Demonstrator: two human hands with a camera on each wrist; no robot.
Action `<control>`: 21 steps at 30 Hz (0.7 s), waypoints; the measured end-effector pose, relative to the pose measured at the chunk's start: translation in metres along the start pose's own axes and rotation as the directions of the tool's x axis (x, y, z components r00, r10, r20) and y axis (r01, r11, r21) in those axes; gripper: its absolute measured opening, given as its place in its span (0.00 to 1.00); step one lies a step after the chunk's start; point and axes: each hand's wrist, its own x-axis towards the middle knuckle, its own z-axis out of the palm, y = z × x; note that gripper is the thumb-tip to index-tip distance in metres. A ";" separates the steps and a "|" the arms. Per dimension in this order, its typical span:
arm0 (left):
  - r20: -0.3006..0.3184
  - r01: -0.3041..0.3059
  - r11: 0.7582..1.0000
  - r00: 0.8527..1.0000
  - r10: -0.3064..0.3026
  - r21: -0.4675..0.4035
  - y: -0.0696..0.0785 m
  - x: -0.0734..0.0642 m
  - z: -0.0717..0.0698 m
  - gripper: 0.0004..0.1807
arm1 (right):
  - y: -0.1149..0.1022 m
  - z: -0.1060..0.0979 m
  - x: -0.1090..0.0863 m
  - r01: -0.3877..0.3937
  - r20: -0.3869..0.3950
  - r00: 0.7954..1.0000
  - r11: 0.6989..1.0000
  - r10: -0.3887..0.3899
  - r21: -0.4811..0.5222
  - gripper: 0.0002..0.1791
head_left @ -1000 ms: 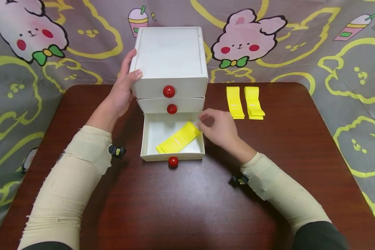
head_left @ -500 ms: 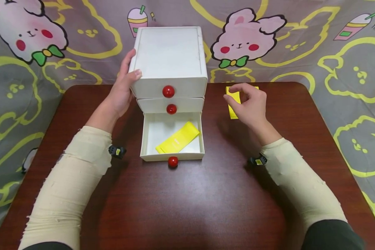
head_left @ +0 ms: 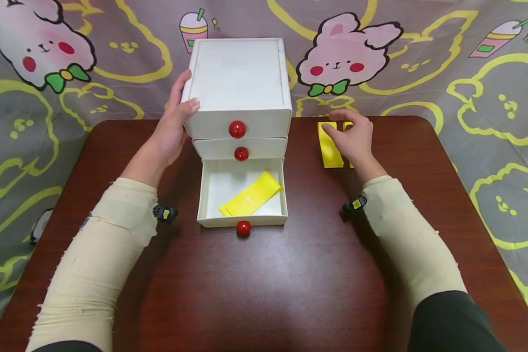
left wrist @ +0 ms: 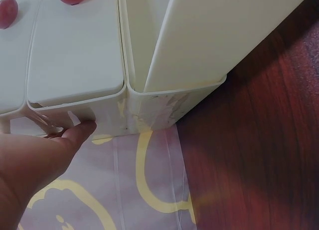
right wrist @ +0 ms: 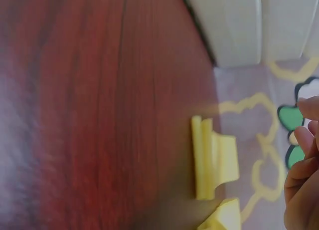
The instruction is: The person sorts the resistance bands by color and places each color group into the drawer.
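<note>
A white drawer cabinet [head_left: 242,73] with red knobs stands at the back of the table. My left hand [head_left: 169,127] holds its left side, thumb over the top front edge; in the left wrist view fingers press its side panel. The bottom drawer [head_left: 215,221] is pulled out, and a folded yellow band [head_left: 251,194] lies slantwise inside. Right of the cabinet lie two more folded yellow bands: the left one [head_left: 332,154] shows mostly, the other [head_left: 347,125] is largely hidden behind my right hand [head_left: 356,139]. That hand hovers over them, thumb and forefinger apart, holding nothing visible.
A dark red-brown wooden table [head_left: 246,293] bears everything. Behind it hangs a patterned grey cloth [head_left: 255,19] with cartoon figures. The open drawer's red knob [head_left: 243,228] juts towards me. The two upper drawers are closed.
My right hand has moved from beside the open drawer, right and back to the yellow bands on the table. The band in the drawer lies nearly the same. My left hand has stayed put.
</note>
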 end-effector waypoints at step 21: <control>0.012 -0.006 1.000 1.000 0.006 0.030 0.002 -0.001 0.000 0.37 | 0.034 0.005 0.027 -0.179 0.268 0.932 0.953 0.243 -0.243 0.29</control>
